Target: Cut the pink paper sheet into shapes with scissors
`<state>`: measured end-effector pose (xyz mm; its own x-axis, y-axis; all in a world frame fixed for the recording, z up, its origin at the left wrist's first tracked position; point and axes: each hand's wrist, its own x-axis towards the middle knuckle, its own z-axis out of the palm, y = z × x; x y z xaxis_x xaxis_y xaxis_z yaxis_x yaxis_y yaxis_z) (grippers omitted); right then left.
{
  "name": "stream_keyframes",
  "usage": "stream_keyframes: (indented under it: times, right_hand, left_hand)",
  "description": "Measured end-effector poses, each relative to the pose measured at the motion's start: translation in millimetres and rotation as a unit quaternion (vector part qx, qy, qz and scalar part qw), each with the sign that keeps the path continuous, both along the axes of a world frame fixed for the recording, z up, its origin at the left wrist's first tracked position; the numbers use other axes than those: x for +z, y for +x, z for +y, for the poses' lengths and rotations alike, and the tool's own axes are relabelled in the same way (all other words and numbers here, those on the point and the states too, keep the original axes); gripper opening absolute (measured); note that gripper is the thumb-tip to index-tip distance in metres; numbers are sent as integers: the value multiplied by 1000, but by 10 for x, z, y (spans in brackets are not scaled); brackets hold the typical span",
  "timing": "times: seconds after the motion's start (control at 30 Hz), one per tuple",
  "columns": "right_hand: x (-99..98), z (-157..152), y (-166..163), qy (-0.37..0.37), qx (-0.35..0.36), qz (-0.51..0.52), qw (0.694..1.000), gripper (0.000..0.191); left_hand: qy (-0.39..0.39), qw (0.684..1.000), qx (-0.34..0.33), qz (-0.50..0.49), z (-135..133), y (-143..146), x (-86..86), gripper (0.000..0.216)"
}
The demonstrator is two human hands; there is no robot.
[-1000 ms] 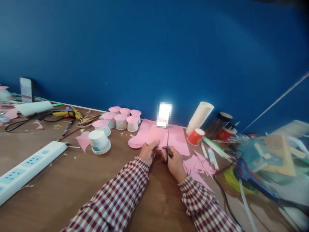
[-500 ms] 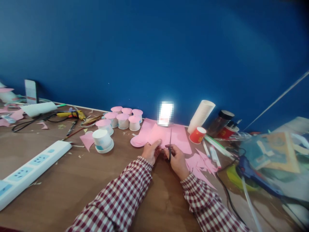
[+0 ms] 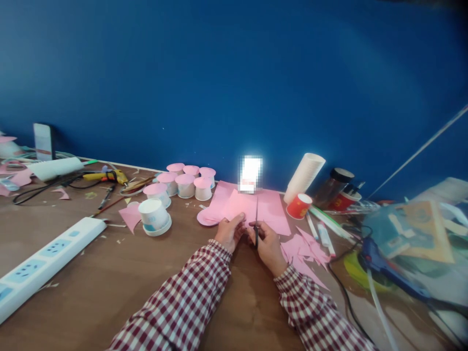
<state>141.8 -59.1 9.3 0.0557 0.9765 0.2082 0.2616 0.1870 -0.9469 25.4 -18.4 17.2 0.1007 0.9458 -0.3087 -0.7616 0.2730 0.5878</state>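
Observation:
In the middle of the table my left hand [image 3: 229, 234] pinches the near edge of a pink paper sheet [image 3: 239, 204]. My right hand [image 3: 271, 246] grips a pair of scissors [image 3: 256, 209], its dark handles round the fingers and its blades pointing away from me across the paper. Another pink sheet [image 3: 276, 207] lies flat beneath. A rounded pink paper piece [image 3: 206, 218] rests left of my left hand. Pink paper scraps [image 3: 302, 247] are spread to the right of my right hand.
Several pink-topped paper cups [image 3: 185, 185] and a white cup [image 3: 153, 214] stand at left, near a power strip [image 3: 54, 261]. A leaning cup stack [image 3: 305, 176], a red cup [image 3: 300, 206] and a blue glue gun [image 3: 387, 268] are at right. A bright phone [image 3: 250, 174] leans against the wall.
The view has shifted slightly. Both hands keep their grips, and the scissors have turned a little, their blades sitting slightly further left over the paper.

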Motion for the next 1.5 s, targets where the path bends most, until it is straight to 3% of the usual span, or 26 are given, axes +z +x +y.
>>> stream_keyframes:
  times: [0.67,1.5]
  right_hand:
    - [-10,-22,-8,25,65,-9,998,28]
    - [22,-28,-3,34,68,-38,996,25]
  left_hand:
    - [26,999,-1,22,-43,74,-45,27]
    - [21,999,0,41,-63,120,-59,25]
